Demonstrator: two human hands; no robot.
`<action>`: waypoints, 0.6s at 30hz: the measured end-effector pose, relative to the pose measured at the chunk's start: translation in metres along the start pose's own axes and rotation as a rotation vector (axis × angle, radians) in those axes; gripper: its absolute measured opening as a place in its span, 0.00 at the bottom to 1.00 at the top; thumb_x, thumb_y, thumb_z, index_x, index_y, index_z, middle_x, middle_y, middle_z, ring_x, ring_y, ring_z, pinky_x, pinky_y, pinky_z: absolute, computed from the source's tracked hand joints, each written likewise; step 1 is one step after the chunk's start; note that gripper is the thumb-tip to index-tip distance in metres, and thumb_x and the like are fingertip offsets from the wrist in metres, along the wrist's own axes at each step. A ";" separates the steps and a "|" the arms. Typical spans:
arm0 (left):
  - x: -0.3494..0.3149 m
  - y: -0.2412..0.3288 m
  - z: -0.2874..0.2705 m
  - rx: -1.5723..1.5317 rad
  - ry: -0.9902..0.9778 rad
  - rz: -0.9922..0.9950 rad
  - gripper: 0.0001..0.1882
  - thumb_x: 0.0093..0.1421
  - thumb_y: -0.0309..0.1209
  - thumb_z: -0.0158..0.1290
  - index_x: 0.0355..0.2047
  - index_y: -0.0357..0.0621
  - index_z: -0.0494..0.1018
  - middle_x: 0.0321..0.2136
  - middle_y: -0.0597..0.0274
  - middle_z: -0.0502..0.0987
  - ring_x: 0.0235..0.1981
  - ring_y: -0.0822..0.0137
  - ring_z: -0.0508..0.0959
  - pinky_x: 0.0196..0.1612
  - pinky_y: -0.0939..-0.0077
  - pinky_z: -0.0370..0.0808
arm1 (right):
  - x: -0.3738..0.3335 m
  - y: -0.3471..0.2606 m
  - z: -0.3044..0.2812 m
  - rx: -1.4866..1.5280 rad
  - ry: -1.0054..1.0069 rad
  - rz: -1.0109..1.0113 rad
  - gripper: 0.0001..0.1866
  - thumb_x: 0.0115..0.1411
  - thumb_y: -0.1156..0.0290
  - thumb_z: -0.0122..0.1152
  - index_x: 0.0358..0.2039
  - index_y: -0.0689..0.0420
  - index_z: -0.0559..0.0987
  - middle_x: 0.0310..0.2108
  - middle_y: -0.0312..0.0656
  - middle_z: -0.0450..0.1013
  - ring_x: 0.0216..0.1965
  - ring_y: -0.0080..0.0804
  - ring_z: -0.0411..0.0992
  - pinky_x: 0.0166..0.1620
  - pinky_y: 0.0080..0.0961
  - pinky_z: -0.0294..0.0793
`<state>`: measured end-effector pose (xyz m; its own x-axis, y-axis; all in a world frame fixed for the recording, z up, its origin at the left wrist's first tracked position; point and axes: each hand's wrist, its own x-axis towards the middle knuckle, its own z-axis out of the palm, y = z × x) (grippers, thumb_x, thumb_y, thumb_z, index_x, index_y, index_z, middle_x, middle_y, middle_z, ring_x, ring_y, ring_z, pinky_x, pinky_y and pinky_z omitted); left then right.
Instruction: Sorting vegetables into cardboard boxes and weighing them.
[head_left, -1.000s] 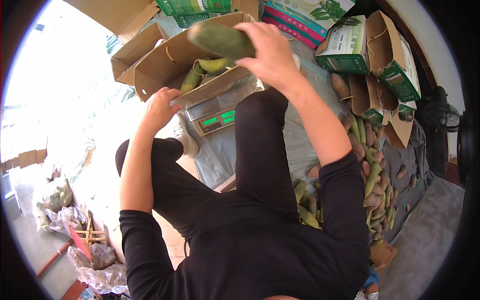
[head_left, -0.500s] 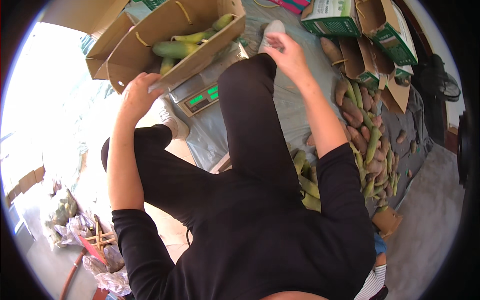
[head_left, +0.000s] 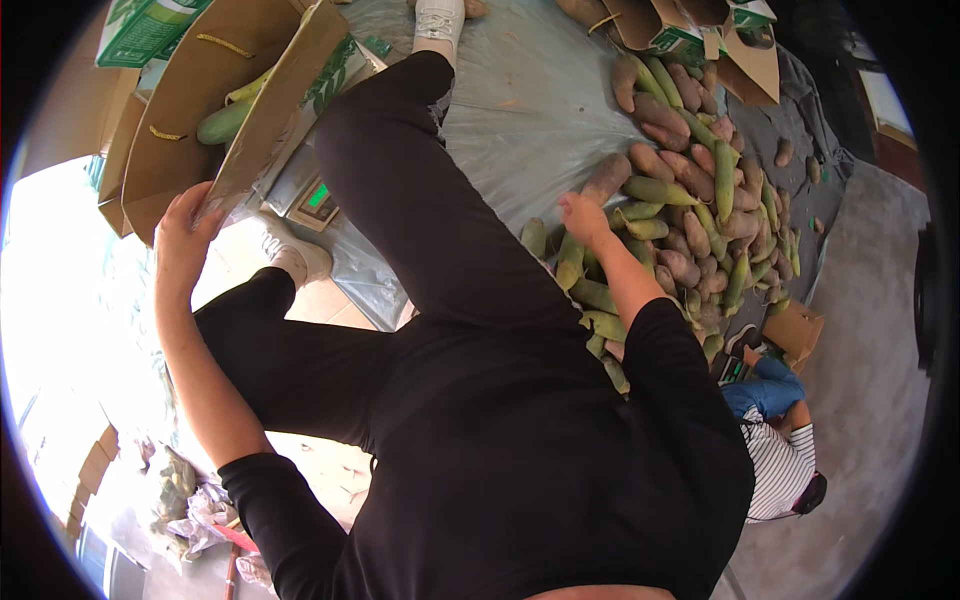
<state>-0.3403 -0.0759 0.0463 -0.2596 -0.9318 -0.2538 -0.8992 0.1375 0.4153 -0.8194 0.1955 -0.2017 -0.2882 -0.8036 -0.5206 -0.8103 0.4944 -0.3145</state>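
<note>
At the upper left, my left hand [head_left: 188,235] grips the near corner of a tall cardboard box [head_left: 262,130], its fingers bent over the edge. Inside the box lie long green radish-like vegetables [head_left: 226,121]. The box rests on a scale [head_left: 314,206] with a lit green display, partly hidden by the box and my knee. My right hand [head_left: 583,218] is at the left edge of a vegetable pile, fingers curled, with nothing visible in them. Right beside it lies a pinkish-brown tuber [head_left: 608,179]. Green vegetables [head_left: 655,190] and more tubers are heaped further right.
Grey plastic sheeting [head_left: 510,120] covers the floor between my leg and the pile. Open cartons [head_left: 650,22] stand at the top right. At the lower right, a person in a striped top [head_left: 775,465] is near another scale. Plastic bags [head_left: 205,515] lie at the lower left.
My right hand has moved from above my shoe at the top to the pile on the right, its fingers now curled. My left hand stays on the box corner. The view has turned rightward.
</note>
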 end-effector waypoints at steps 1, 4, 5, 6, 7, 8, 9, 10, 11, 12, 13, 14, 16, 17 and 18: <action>0.001 0.001 0.001 -0.012 0.008 -0.012 0.19 0.50 0.28 0.54 0.44 0.41 0.73 0.39 0.53 0.76 0.44 0.58 0.76 0.47 0.69 0.70 | -0.008 0.009 0.006 0.003 0.000 0.006 0.14 0.49 0.73 0.55 0.38 0.55 0.75 0.33 0.49 0.75 0.37 0.46 0.73 0.41 0.38 0.71; 0.000 0.003 -0.001 -0.065 0.013 -0.032 0.19 0.50 0.28 0.54 0.44 0.41 0.73 0.39 0.53 0.76 0.44 0.59 0.76 0.47 0.69 0.70 | -0.025 0.020 0.017 -0.224 -0.129 -0.002 0.14 0.48 0.74 0.55 0.38 0.52 0.75 0.35 0.44 0.74 0.41 0.44 0.72 0.43 0.41 0.70; -0.001 0.002 -0.003 -0.052 0.025 -0.043 0.19 0.50 0.28 0.54 0.44 0.41 0.73 0.39 0.53 0.76 0.44 0.59 0.76 0.47 0.69 0.70 | -0.035 0.013 0.015 -0.355 -0.201 -0.107 0.15 0.48 0.74 0.55 0.39 0.50 0.74 0.39 0.41 0.72 0.45 0.42 0.69 0.44 0.42 0.68; -0.003 0.002 -0.004 -0.039 0.013 -0.036 0.19 0.50 0.28 0.54 0.44 0.41 0.73 0.39 0.52 0.76 0.44 0.58 0.76 0.47 0.69 0.70 | -0.044 0.002 0.010 -0.491 -0.269 -0.217 0.16 0.47 0.74 0.55 0.40 0.48 0.74 0.42 0.38 0.69 0.48 0.40 0.66 0.45 0.43 0.67; -0.002 0.001 -0.004 -0.030 0.001 -0.023 0.19 0.50 0.28 0.54 0.44 0.40 0.73 0.39 0.52 0.76 0.44 0.58 0.76 0.47 0.69 0.70 | -0.052 -0.005 0.005 -0.534 -0.337 -0.270 0.18 0.47 0.75 0.56 0.41 0.46 0.73 0.44 0.36 0.67 0.51 0.39 0.63 0.47 0.43 0.65; -0.001 -0.005 -0.003 -0.016 0.017 -0.002 0.19 0.50 0.27 0.54 0.44 0.39 0.73 0.40 0.51 0.76 0.43 0.58 0.76 0.47 0.69 0.70 | -0.059 -0.009 0.002 -0.581 -0.406 -0.326 0.20 0.47 0.75 0.56 0.43 0.45 0.72 0.46 0.34 0.64 0.53 0.37 0.60 0.48 0.44 0.63; 0.000 -0.006 -0.003 -0.012 0.033 -0.016 0.19 0.50 0.27 0.54 0.44 0.39 0.73 0.40 0.51 0.76 0.43 0.58 0.76 0.47 0.69 0.70 | -0.065 -0.006 0.005 -0.574 -0.394 -0.391 0.22 0.46 0.75 0.57 0.44 0.45 0.71 0.46 0.34 0.64 0.53 0.37 0.60 0.47 0.43 0.63; 0.001 -0.005 -0.003 -0.033 0.023 -0.008 0.19 0.50 0.27 0.54 0.44 0.39 0.73 0.40 0.51 0.76 0.43 0.57 0.76 0.47 0.69 0.70 | -0.070 -0.003 0.007 -0.568 -0.382 -0.457 0.23 0.45 0.75 0.57 0.45 0.45 0.71 0.46 0.34 0.64 0.52 0.37 0.60 0.47 0.42 0.63; 0.003 -0.005 -0.001 -0.055 0.014 0.000 0.19 0.50 0.27 0.55 0.44 0.39 0.73 0.40 0.51 0.76 0.43 0.57 0.76 0.47 0.69 0.70 | -0.075 -0.003 0.005 -0.584 -0.409 -0.502 0.24 0.44 0.74 0.58 0.45 0.46 0.70 0.46 0.34 0.64 0.52 0.36 0.60 0.47 0.41 0.63; 0.004 -0.006 0.001 -0.078 0.016 -0.007 0.19 0.49 0.27 0.55 0.44 0.39 0.73 0.40 0.51 0.76 0.43 0.56 0.76 0.47 0.69 0.70 | -0.077 -0.003 0.002 -0.604 -0.435 -0.551 0.25 0.44 0.74 0.59 0.46 0.47 0.70 0.46 0.34 0.65 0.51 0.36 0.61 0.47 0.40 0.63; 0.003 -0.006 0.001 -0.057 0.028 -0.013 0.19 0.49 0.28 0.56 0.43 0.39 0.73 0.40 0.51 0.75 0.43 0.55 0.75 0.47 0.68 0.70 | -0.076 -0.001 0.001 -0.615 -0.425 -0.576 0.25 0.44 0.74 0.59 0.46 0.47 0.70 0.46 0.34 0.65 0.51 0.36 0.61 0.47 0.40 0.63; 0.002 -0.003 0.001 -0.040 0.037 -0.002 0.19 0.49 0.28 0.56 0.43 0.39 0.73 0.39 0.51 0.75 0.43 0.54 0.75 0.47 0.68 0.70 | -0.078 0.004 0.002 -0.630 -0.437 -0.590 0.25 0.43 0.73 0.60 0.46 0.47 0.70 0.46 0.34 0.64 0.51 0.35 0.61 0.47 0.39 0.63; 0.000 -0.002 -0.001 -0.024 0.063 -0.006 0.18 0.49 0.28 0.56 0.43 0.40 0.74 0.39 0.51 0.75 0.42 0.54 0.75 0.47 0.67 0.70 | -0.077 0.001 0.001 -0.659 -0.443 -0.623 0.26 0.42 0.72 0.61 0.45 0.48 0.70 0.46 0.33 0.64 0.51 0.35 0.61 0.47 0.38 0.63; -0.002 -0.003 -0.002 -0.021 0.062 0.008 0.18 0.49 0.28 0.56 0.42 0.40 0.74 0.38 0.52 0.75 0.42 0.53 0.75 0.47 0.66 0.70 | -0.076 -0.003 0.000 -0.686 -0.465 -0.629 0.26 0.42 0.72 0.62 0.45 0.48 0.70 0.46 0.33 0.65 0.51 0.33 0.61 0.47 0.37 0.63; -0.002 -0.003 -0.003 -0.017 0.060 0.023 0.18 0.48 0.28 0.56 0.42 0.41 0.74 0.37 0.52 0.75 0.42 0.53 0.75 0.46 0.66 0.70 | -0.075 -0.006 -0.002 -0.714 -0.488 -0.634 0.26 0.42 0.71 0.62 0.45 0.48 0.70 0.46 0.34 0.65 0.51 0.32 0.61 0.48 0.37 0.63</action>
<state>-0.3357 -0.0751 0.0482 -0.2583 -0.9469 -0.1914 -0.8869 0.1539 0.4356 -0.7935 0.2524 -0.1592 0.3966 -0.5486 -0.7360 -0.8971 -0.4018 -0.1839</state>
